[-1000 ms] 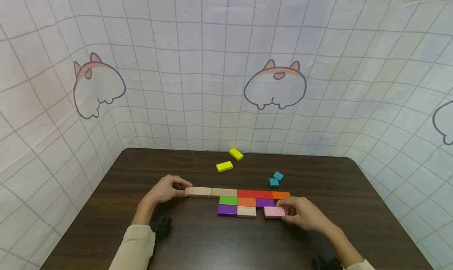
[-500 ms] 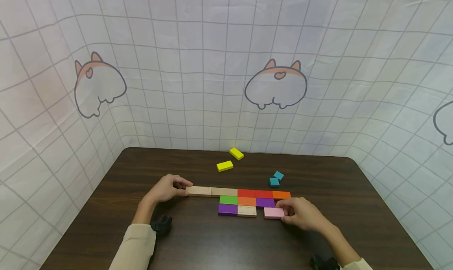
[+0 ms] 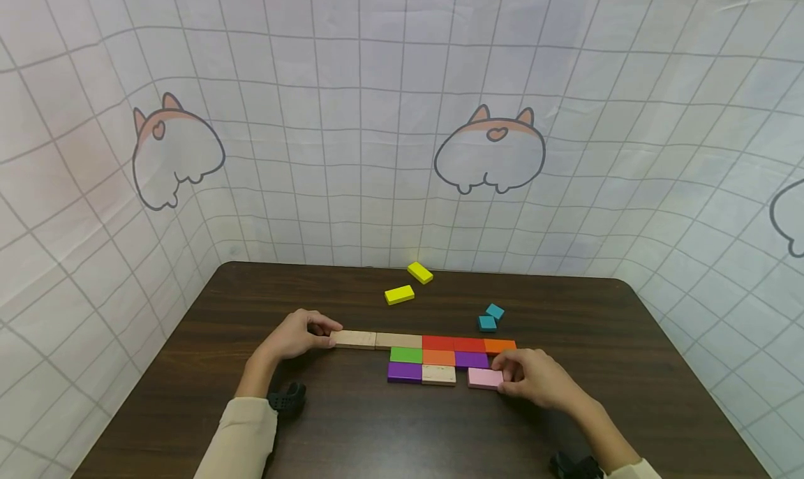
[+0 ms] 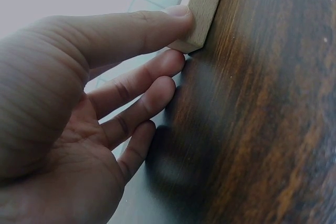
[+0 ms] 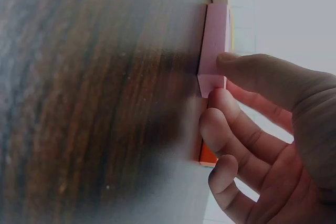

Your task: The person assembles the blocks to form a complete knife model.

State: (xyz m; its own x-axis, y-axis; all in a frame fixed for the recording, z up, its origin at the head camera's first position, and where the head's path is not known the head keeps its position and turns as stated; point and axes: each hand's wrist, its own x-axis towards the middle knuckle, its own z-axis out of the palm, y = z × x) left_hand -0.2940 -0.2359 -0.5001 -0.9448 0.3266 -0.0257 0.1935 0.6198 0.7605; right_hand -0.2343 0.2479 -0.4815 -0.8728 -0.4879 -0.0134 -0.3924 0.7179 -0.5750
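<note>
My left hand (image 3: pixel 292 336) pinches the outer end of a plain wooden block (image 3: pixel 353 339), thumb on its near side in the left wrist view. That block continues the back row: a second wooden block (image 3: pixel 398 341), two red blocks (image 3: pixel 437 343) and an orange block (image 3: pixel 499 345). On the right, my right hand (image 3: pixel 534 378) pinches a pink block (image 3: pixel 485 378) between thumb and fingers. The pink block lies in front of a purple block (image 3: pixel 471 359), a small gap right of a short pale wooden block (image 3: pixel 438 375). The right wrist view shows the thumb on the pink block's near side.
Green (image 3: pixel 405 355) and orange (image 3: pixel 437 357) blocks fill the middle row, with another purple block (image 3: pixel 405 372) in front. Two yellow blocks (image 3: pixel 399 295) and two teal blocks (image 3: pixel 487 323) lie farther back. A white grid-patterned curtain (image 3: pixel 339 151) borders the dark table (image 3: pixel 352 437).
The pink block has shifted slightly toward me and to the left with my right hand. My left hand stays on the wooden block.
</note>
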